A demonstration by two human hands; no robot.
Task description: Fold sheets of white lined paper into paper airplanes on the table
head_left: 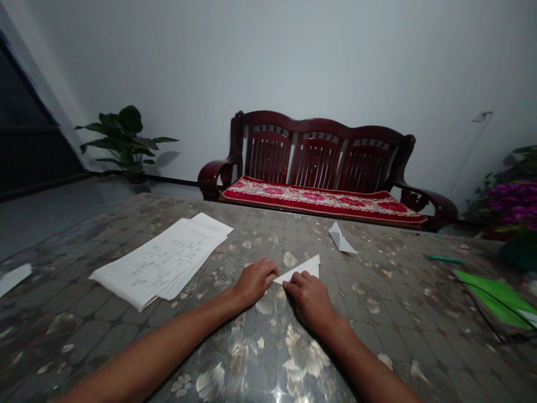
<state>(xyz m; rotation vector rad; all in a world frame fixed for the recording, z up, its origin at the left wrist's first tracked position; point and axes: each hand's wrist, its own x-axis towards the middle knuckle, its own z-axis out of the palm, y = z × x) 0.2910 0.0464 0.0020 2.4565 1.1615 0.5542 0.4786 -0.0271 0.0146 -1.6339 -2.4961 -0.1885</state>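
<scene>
A small folded white paper [302,268] lies on the patterned table [260,347] in front of me. My left hand [255,280] rests beside its left corner with fingers curled down onto the table. My right hand [309,299] presses on the paper's near edge, fingers bent and pinching it. Both forearms reach in from the bottom of the view.
A stack of printed white sheets [161,261] lies to the left. A second folded paper piece [340,238] sits farther back. Green folders [495,296] and a green pen [445,259] are at the right. A wooden bench [319,168] and potted plants [123,140] stand behind.
</scene>
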